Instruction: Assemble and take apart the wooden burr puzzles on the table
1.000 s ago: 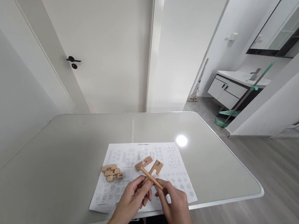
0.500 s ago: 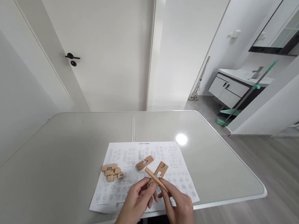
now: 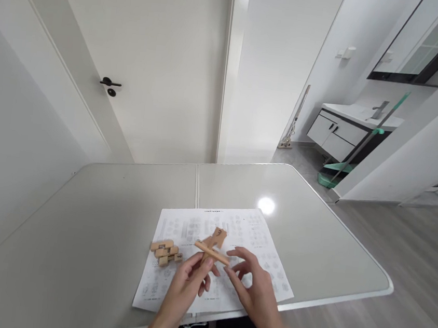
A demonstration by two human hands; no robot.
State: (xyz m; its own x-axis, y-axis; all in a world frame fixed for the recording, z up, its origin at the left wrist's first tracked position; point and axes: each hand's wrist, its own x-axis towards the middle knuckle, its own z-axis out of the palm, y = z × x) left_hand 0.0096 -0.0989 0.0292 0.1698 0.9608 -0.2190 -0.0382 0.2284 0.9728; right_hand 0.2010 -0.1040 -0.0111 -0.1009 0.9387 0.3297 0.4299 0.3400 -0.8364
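My left hand point(image 3: 190, 282) pinches a wooden puzzle piece point(image 3: 219, 234), a flat slab marked with a dark 3 and cut with a notch. Across it lies a second wooden piece point(image 3: 215, 254), seen on its narrow edge; whether the two interlock I cannot tell. My right hand point(image 3: 252, 280) is beside that piece's right end, thumb and fingers apart with nothing between them. Behind the held pieces, another flat wooden piece point(image 3: 206, 240) shows only in part. A cluster of small wooden blocks point(image 3: 166, 252) sits to the left on the printed sheet point(image 3: 224, 295).
The sheet lies on a grey table point(image 3: 117, 237) with a pale raised rim, near its front edge. A closed door point(image 3: 165, 75) stands behind the table. To the right are a washbasin cabinet point(image 3: 335, 132) and a green dustpan point(image 3: 329, 180) on the floor.
My right hand has let go of the crosswise piece and opened. My left hand has moved the two pieces leftward, partly covering the loose flat piece behind. The view has shifted slightly.
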